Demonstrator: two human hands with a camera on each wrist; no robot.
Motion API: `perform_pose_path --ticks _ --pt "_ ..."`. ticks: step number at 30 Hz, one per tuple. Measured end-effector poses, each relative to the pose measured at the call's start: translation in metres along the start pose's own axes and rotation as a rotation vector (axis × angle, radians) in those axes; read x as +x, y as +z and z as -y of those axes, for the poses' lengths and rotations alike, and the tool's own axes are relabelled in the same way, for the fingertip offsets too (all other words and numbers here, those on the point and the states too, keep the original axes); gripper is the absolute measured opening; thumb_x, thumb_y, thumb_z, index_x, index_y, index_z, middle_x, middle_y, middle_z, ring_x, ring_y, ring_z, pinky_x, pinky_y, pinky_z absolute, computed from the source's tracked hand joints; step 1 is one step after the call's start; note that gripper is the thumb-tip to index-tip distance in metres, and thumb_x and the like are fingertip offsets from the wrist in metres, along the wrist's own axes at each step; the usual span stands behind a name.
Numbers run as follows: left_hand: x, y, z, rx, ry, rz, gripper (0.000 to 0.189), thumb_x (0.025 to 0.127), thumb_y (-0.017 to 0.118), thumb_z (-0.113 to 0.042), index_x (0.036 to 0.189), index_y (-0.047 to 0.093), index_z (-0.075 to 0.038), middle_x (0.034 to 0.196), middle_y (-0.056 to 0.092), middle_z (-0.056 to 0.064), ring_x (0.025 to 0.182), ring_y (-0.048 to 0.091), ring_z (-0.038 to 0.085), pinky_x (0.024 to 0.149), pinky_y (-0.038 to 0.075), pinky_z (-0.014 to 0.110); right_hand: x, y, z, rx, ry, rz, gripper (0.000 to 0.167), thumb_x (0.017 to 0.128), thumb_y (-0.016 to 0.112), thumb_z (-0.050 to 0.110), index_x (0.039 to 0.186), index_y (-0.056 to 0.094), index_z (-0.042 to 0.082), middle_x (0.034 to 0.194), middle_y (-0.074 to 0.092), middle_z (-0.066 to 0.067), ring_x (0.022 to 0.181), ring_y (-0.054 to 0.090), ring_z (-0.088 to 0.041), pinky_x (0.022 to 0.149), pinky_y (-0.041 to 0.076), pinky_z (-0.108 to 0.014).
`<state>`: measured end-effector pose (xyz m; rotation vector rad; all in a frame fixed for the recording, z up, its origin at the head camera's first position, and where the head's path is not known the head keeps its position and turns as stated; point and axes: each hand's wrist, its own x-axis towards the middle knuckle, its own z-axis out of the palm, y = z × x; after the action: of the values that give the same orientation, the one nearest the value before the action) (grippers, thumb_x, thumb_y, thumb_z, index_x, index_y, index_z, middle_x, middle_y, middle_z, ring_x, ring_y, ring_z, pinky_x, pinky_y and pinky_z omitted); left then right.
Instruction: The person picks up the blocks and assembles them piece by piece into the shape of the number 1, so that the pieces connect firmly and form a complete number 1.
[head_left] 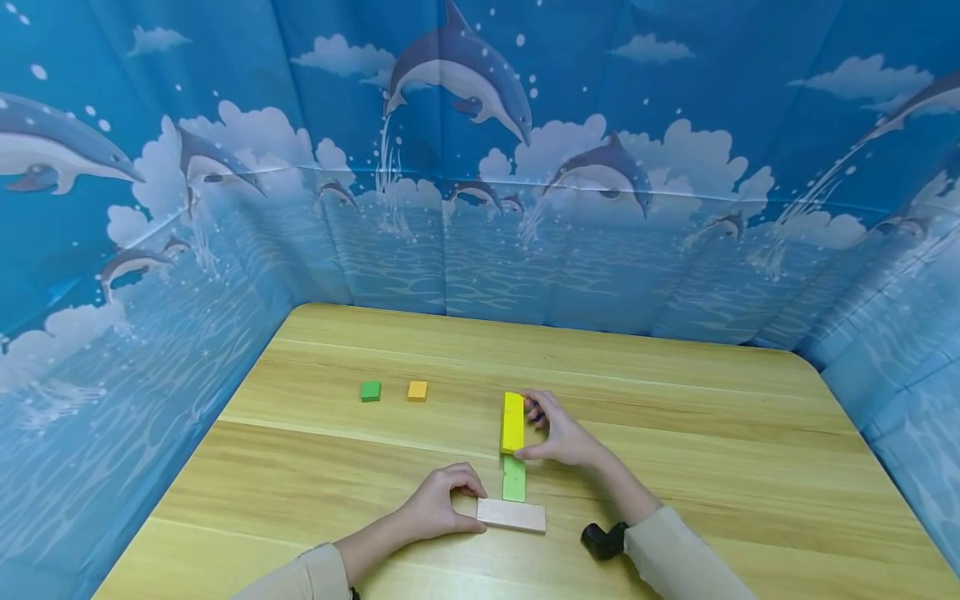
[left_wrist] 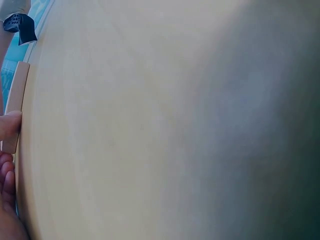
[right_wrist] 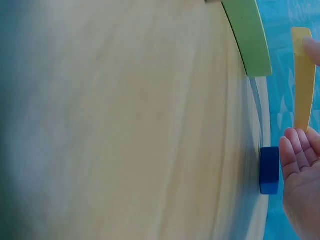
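Observation:
With thumb and fingertips, my left hand (head_left: 442,502) grips the left end of a plain wooden block (head_left: 513,516) lying on the table; the thumb also shows on this block (left_wrist: 18,92) in the left wrist view. A light green block (head_left: 513,480) lies behind it, pointing away from me. My right hand (head_left: 561,435) pinches a yellow block (head_left: 513,423) by its two ends, thumb at the near end. The right wrist view has the yellow block (right_wrist: 303,85) raised above the table. A blue block (right_wrist: 269,170) stands beside the right fingers, mostly hidden by them in the head view.
A small green block (head_left: 371,391) and a small orange block (head_left: 417,391) lie toward the back left of the wooden table (head_left: 675,400). Behind it hangs a blue curtain (head_left: 480,250) printed with dolphins. A black device (head_left: 603,542) sits at the right wrist.

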<state>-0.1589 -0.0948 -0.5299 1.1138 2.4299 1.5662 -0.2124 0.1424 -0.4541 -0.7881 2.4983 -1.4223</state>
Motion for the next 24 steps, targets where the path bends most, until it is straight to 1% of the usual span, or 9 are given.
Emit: perform_pose_path --ticks 4,6,8,11,13,15,18,22,24 --pt "0.001 -0.001 -0.006 0.001 -0.008 -0.007 0.032 0.06 0.083 -0.006 0.086 0.066 -0.007 0.085 0.061 0.003 0.077 0.056 0.014 0.073 0.049 0.021 0.002 0.003 -0.006 0.012 0.003 0.005 0.083 0.067 0.078 0.004 0.132 0.03 -0.012 0.111 0.038 -0.028 0.097 0.04 -0.038 0.08 0.041 -0.041" --pt "0.002 -0.004 -0.015 -0.002 0.002 -0.008 0.031 0.059 0.082 -0.002 0.086 0.065 -0.003 0.084 0.061 0.007 0.076 0.057 0.02 0.072 0.05 0.022 0.004 0.005 -0.013 0.012 -0.003 -0.002 0.084 0.067 0.079 0.004 0.133 0.029 -0.011 0.111 0.038 -0.027 0.096 0.04 -0.037 0.079 0.042 -0.039" --pt "0.002 -0.007 -0.025 -0.008 0.006 -0.004 0.031 0.06 0.081 0.0 0.085 0.065 0.0 0.083 0.061 0.011 0.076 0.057 0.024 0.072 0.05 0.024 0.006 0.007 -0.022 -0.001 0.002 -0.01 0.085 0.067 0.079 0.006 0.134 0.03 -0.009 0.112 0.039 -0.024 0.096 0.04 -0.034 0.079 0.041 -0.037" --pt "0.004 -0.012 -0.037 -0.012 0.005 0.007 0.03 0.06 0.08 0.002 0.085 0.064 0.002 0.083 0.06 0.013 0.077 0.057 0.026 0.073 0.05 0.024 0.008 0.009 -0.036 -0.025 0.017 -0.017 0.085 0.067 0.08 0.01 0.135 0.03 -0.005 0.112 0.039 -0.019 0.095 0.04 -0.028 0.079 0.041 -0.033" --pt "0.004 -0.012 -0.038 -0.013 -0.002 0.01 0.03 0.06 0.08 0.002 0.085 0.064 0.003 0.083 0.06 0.014 0.077 0.057 0.028 0.073 0.05 0.025 0.009 0.009 -0.042 -0.035 0.031 -0.017 0.086 0.067 0.081 0.015 0.136 0.031 -0.001 0.112 0.039 -0.016 0.096 0.04 -0.024 0.08 0.041 -0.03" --pt "0.004 -0.011 -0.035 -0.009 0.011 0.006 0.03 0.06 0.08 0.002 0.085 0.064 0.002 0.083 0.06 0.013 0.076 0.057 0.026 0.073 0.05 0.024 0.01 0.009 -0.044 -0.038 0.033 -0.019 0.087 0.066 0.081 0.018 0.135 0.031 0.0 0.111 0.039 -0.014 0.095 0.04 -0.022 0.08 0.041 -0.028" --pt "0.003 -0.006 -0.022 -0.001 0.015 -0.005 0.031 0.06 0.082 -0.001 0.085 0.065 -0.001 0.083 0.061 0.01 0.076 0.057 0.023 0.072 0.05 0.023 0.01 0.007 -0.047 -0.048 0.026 -0.03 0.087 0.065 0.081 0.021 0.134 0.032 0.0 0.11 0.04 -0.012 0.096 0.04 -0.022 0.081 0.041 -0.028" --pt "0.001 -0.001 -0.004 0.011 0.005 -0.006 0.032 0.06 0.083 -0.007 0.086 0.065 -0.008 0.085 0.06 0.001 0.078 0.056 0.012 0.072 0.049 0.02 0.011 0.006 -0.049 -0.075 0.025 -0.042 0.087 0.065 0.082 0.021 0.134 0.033 0.001 0.109 0.04 -0.011 0.096 0.04 -0.021 0.08 0.041 -0.028" --pt "0.001 -0.001 0.0 0.006 0.004 -0.001 0.031 0.061 0.083 -0.01 0.086 0.065 -0.01 0.085 0.059 -0.002 0.078 0.054 0.007 0.072 0.048 0.019 0.012 0.005 -0.05 -0.087 0.024 -0.044 0.087 0.064 0.082 0.022 0.134 0.033 0.001 0.109 0.04 -0.011 0.096 0.04 -0.021 0.08 0.041 -0.028"
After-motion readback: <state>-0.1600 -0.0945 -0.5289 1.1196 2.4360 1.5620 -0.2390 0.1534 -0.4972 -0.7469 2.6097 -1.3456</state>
